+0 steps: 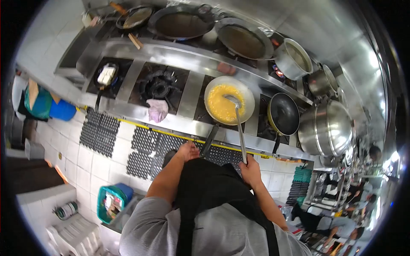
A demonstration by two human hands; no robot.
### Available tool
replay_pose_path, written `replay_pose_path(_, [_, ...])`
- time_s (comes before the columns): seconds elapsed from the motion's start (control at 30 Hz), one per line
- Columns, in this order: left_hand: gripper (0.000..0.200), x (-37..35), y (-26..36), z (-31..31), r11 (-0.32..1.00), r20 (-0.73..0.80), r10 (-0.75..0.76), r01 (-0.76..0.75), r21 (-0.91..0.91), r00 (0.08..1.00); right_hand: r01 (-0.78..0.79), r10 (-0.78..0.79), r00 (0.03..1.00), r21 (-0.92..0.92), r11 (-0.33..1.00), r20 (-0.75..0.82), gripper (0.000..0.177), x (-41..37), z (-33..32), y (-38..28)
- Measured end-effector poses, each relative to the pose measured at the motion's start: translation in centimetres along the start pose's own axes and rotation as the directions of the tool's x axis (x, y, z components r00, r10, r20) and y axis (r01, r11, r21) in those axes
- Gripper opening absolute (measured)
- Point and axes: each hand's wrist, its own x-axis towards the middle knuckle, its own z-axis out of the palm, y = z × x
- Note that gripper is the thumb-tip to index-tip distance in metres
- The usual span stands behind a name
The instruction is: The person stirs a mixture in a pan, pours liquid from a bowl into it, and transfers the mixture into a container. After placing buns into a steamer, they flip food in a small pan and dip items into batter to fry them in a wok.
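Observation:
My right hand (251, 170) is closed around the long metal handle of a ladle (240, 132). The ladle's bowl dips into yellow, lumpy food (223, 104) in a light-coloured frying pan (249, 94) on the stove. The pan's dark handle (209, 141) points toward me. Just left of that handle is my left hand (188, 152), loosely curled with nothing visible in it and apparently not touching the handle. A crumpled pale cloth (157, 110) lies on the stove's front edge, farther left.
A black frying pan (284, 114) and a large steel pot (326, 128) stand to the right. On the left burner, a small pan holds white blocks (106, 75). Wide pans (181, 22) line the back burners. Co-workers (337, 224) are at far right; a teal bin (102, 204) stands behind left.

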Motion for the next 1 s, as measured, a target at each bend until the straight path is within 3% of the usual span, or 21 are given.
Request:
replay_pose_path(0.07, [0.075,2.2,-1.3,-0.2,0.985,-0.134,0.07,-0.089,-0.148,0.989,-0.067,0.072,0.995,-0.069,0.995,0.066,0.04,0.1,-0.5,-0.3])
replay_pose_path(0.1, [0.083,3.8,-1.9,0.2,0.964,-0.159,0.098,-0.134,-0.231,0.982,0.07,-0.066,0.997,-0.097,0.993,0.041,0.037,0.3,-0.3,0.7])
replay_pose_path(0.13, [0.089,4.8,-2.3,0.7,0.939,-0.134,0.131,-0.167,-0.302,0.982,0.088,-0.078,0.994,-0.139,0.986,0.077,0.037,0.7,-0.4,1.7])
replay_pose_path(0.17, [0.09,5.6,-2.4,1.0,0.896,-0.092,0.141,-0.166,-0.411,0.986,-0.004,0.021,0.991,-0.125,0.992,0.135,0.039,1.2,-0.6,2.6])
replay_pose_path(0.23, [0.071,6.4,-3.0,2.8,0.804,-0.172,0.244,-0.299,-0.514,0.954,-0.18,0.197,0.954,-0.091,0.979,0.227,0.038,1.9,-1.2,2.5])
replay_pose_path(0.27, [0.063,7.5,-3.2,3.0,0.764,-0.206,0.28,-0.348,-0.543,0.938,-0.152,0.185,0.949,-0.142,0.978,0.257,0.038,2.2,-1.3,2.0])
replay_pose_path(0.33, [0.053,8.2,-3.3,3.5,0.729,-0.241,0.3,-0.385,-0.566,0.923,-0.247,0.246,0.947,-0.022,0.969,0.205,0.036,1.9,-1.5,1.7])
replay_pose_path(0.4, [0.046,7.8,-3.2,3.9,0.652,-0.281,0.283,-0.399,-0.645,0.917,-0.2,0.202,0.946,-0.034,0.979,0.254,0.037,2.3,-1.7,2.0])
replay_pose_path(0.5, [0.039,7.6,-3.1,4.1,0.662,-0.304,0.322,-0.443,-0.605,0.896,-0.289,0.255,0.926,0.091,0.953,0.278,0.04,2.3,-1.7,1.6])
replay_pose_path(0.8, [0.035,6.5,-2.4,4.0,0.684,-0.319,0.3,-0.436,-0.585,0.899,-0.274,0.252,0.92,0.034,0.961,0.299,0.049,2.0,-1.1,0.2])
replay_pose_path(0.9, [0.041,6.1,-2.3,3.8,0.71,-0.304,0.314,-0.435,-0.553,0.899,-0.277,0.252,0.925,0.051,0.959,0.283,0.047,2.0,-0.9,0.3])
replay_pose_path(1.0, [0.051,4.6,-2.3,3.3,0.736,-0.251,0.204,-0.317,-0.598,0.946,-0.229,0.203,0.942,0.071,0.971,0.268,0.04,1.8,-1.4,1.2])
